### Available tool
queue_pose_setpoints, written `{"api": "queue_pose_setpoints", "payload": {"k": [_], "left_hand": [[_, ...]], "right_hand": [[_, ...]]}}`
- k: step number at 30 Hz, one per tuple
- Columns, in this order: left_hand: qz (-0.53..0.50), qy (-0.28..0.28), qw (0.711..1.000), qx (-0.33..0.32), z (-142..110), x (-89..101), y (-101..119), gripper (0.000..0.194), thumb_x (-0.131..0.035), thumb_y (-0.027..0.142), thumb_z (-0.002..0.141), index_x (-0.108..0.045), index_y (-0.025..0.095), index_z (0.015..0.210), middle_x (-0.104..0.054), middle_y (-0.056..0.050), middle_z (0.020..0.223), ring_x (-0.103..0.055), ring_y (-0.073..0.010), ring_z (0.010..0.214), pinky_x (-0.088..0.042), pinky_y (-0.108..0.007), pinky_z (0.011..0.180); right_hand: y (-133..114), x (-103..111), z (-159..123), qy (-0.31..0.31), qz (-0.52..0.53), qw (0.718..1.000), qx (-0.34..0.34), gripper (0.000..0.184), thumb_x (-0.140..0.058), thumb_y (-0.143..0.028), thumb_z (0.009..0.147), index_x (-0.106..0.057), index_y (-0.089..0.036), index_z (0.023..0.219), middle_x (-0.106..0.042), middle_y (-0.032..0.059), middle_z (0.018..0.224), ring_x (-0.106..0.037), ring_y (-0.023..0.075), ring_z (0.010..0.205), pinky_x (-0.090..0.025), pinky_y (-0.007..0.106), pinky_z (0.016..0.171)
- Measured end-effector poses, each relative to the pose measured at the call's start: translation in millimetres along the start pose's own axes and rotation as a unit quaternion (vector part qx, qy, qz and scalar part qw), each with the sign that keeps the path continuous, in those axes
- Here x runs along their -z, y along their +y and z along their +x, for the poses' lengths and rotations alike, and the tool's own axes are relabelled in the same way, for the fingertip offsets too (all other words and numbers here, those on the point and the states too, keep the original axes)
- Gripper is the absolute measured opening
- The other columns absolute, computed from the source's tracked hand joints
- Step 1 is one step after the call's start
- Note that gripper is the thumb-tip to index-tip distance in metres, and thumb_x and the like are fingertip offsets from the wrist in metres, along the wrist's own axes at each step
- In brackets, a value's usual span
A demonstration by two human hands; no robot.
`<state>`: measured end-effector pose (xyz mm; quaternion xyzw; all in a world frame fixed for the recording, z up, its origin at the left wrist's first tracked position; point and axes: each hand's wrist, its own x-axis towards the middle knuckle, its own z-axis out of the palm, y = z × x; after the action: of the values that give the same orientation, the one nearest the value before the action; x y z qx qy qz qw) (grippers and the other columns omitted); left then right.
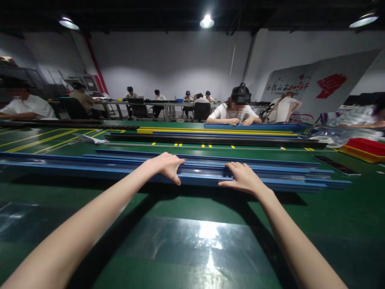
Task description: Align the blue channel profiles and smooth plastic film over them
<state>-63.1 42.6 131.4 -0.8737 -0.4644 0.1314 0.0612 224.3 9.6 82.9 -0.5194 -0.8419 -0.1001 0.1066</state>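
A long blue channel-shaped rail [200, 179] runs across in front of me, its left end passing out of view. My left hand [167, 165] grips it left of the middle, thumb on the near side and fingers over the far side. To the right, my right hand [243, 176] holds the same rail in a similar way. Dark shadow under the near edge suggests the rail is slightly raised from the green table [144, 257]. Right behind it lie several similar blue rails [288, 163], side by side and partly hidden by the held one.
Beyond are a black rail [186, 139] and yellow rail [216, 131]. On the right lie a dark phone-like slab [335, 164], a red-and-yellow bin [363, 149] and clear plastic wrap [351, 132]. A co-worker [237, 110] sits opposite; a clear sheet [180, 241] covers the near table.
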Motion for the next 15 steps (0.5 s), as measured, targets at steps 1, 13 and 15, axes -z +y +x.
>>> {"api": "queue_pose_setpoints", "payload": {"k": [1,13,15], "left_hand": [[-0.004,-0.006,1.0,-0.002,-2,-4.4,2,0.074,-0.063,0.067,0.048,-0.053,0.023,0.107,-0.065,-0.008,0.098,-0.061,-0.0277,0.091,-0.044,-0.031,0.073],[-0.023,-0.024,0.999,-0.004,-6,-35.6,3,0.08,-0.063,0.065,0.049,-0.051,0.023,0.115,-0.063,-0.011,0.107,-0.059,-0.0292,0.096,-0.044,-0.033,0.075],[-0.021,-0.025,0.999,-0.004,-4,-37.3,2,0.082,-0.063,0.065,0.049,-0.05,0.022,0.117,-0.062,-0.012,0.109,-0.059,-0.0298,0.097,-0.045,-0.033,0.075]], "right_hand": [[-4,-3,-6,-0.004,0.004,1.0,-0.005,0.064,-0.047,-0.068,0.069,-0.053,-0.018,0.11,-0.059,0.0143,0.11,-0.052,0.0295,0.101,-0.036,0.04,0.083],[-23,-22,-16,-0.034,0.011,0.999,-0.022,0.067,-0.047,-0.07,0.068,-0.052,-0.017,0.109,-0.057,0.016,0.112,-0.052,0.0308,0.103,-0.035,0.043,0.085],[-23,-23,-15,-0.037,0.012,0.999,-0.026,0.068,-0.047,-0.07,0.068,-0.052,-0.017,0.11,-0.057,0.016,0.113,-0.051,0.0307,0.103,-0.035,0.043,0.085]]}}
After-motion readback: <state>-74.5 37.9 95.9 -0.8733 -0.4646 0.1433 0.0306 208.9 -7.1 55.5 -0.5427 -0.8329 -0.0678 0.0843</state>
